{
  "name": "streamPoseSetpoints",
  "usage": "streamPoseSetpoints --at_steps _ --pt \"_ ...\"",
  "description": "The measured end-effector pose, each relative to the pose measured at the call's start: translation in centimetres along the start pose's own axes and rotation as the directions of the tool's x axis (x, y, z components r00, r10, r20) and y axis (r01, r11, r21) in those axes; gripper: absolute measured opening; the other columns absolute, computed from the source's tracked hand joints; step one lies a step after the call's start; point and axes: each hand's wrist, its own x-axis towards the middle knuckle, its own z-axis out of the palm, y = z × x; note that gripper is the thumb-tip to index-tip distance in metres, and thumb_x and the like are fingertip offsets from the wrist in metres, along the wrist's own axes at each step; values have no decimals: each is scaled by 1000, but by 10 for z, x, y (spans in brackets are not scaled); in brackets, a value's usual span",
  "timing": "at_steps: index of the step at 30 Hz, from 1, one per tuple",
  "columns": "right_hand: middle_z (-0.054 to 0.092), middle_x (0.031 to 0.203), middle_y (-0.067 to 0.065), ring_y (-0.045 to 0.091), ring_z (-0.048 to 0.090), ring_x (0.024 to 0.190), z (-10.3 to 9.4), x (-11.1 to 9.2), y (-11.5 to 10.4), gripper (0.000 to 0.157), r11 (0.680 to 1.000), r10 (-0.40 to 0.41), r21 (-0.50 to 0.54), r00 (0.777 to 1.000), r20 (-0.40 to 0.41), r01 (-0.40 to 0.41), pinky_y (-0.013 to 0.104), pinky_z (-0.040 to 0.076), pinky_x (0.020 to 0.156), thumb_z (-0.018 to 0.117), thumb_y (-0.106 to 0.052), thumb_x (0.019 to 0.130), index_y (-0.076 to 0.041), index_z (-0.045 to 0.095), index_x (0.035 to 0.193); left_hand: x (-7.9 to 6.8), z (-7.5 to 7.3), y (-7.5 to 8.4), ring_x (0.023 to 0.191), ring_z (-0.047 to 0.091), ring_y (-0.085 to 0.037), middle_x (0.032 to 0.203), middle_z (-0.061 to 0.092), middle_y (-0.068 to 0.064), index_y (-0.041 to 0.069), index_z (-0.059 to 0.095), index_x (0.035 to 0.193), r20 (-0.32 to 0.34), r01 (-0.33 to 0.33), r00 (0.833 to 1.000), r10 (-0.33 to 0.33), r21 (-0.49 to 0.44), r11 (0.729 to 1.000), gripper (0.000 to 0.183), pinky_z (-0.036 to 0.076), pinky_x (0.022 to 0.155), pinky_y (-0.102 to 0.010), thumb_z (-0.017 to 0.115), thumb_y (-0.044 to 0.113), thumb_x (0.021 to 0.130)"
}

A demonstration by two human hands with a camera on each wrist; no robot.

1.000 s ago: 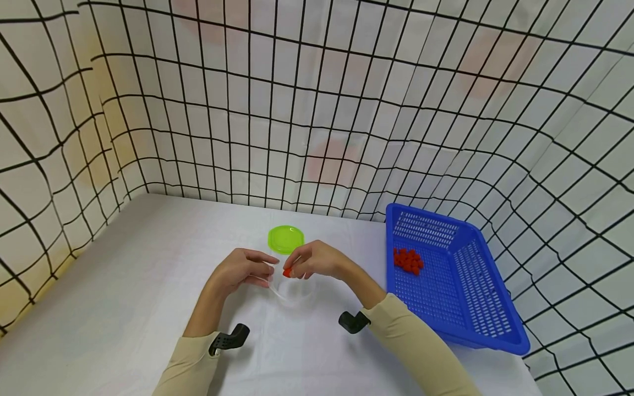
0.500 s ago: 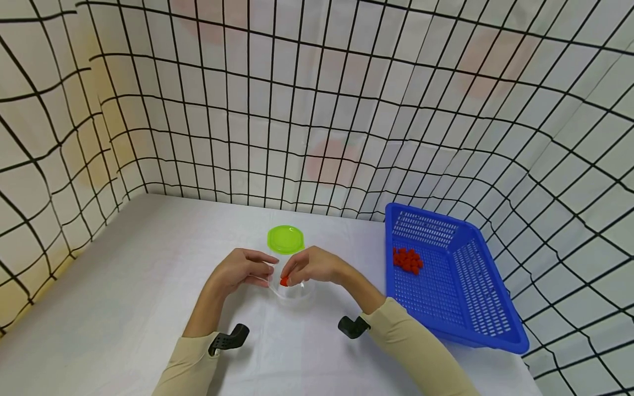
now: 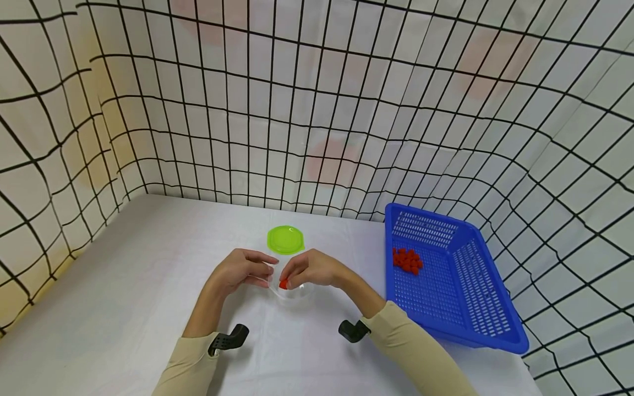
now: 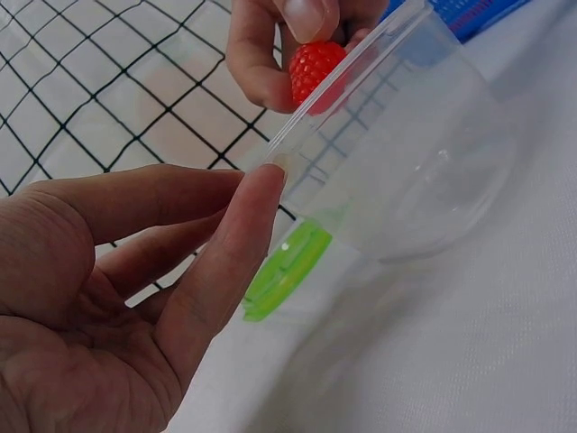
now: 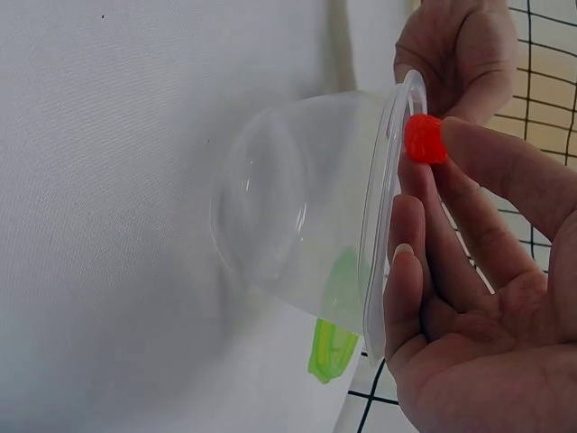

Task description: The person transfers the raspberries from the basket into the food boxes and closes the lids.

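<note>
Thumb and fingertips of your right hand (image 3: pixel 314 268) pinch a raspberry-shaped red piece (image 5: pixel 425 138) at the mouth of a clear plastic bowl (image 5: pixel 297 198), while your left hand (image 3: pixel 242 268) pinches the bowl's rim between thumb and fingers on the opposite side. A light pinch should suit the piece, which may be soft; letting go low, well inside the wall, would likely beat a drop from the rim. Whether the piece is below the rim is hard to tell, and your other right-hand fingers lie close by it, so tuck them in lest they tip so light-looking a bowl. Just beyond your hands, a lime-green lid (image 3: pixel 285 240) lies on the cloth-covered bench (image 3: pixel 124 275), where a careless knuckle could nudge it. To your right stands a blue slotted basket (image 3: pixel 431 294), a cluster of red pieces (image 3: pixel 408 260) by its left wall; your right sleeve (image 3: pixel 411 346) passes its near corner, so lift the elbow clear. A black-gridded backdrop (image 3: pixel 322 82) closes off the far side.
</note>
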Motion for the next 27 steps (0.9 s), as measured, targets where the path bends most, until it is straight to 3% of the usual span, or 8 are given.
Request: streamPoseSetpoints --at_steps 16,27 --pt "78 93 -4 10 70 91 3 0 -1 13 999 11 -31 1000 7 -10 29 53 88 73 -17 90 -19 79 101 -2 1 1 80 66 -15 89 71 -8 -13 65 124 1 -15 1000 15 -17 1000 36 65 73 -34 66 3 91" --pt "77 88 -2 10 69 86 4 0 -2 20 1000 10 -11 999 37 -9 26 53 86 73 -13 89 -7 77 108 -1 0 0 79 67 -15 87 71 -8 -15 64 124 7 -18 1000 19 -35 999 37 65 72 -34 65 0 90"
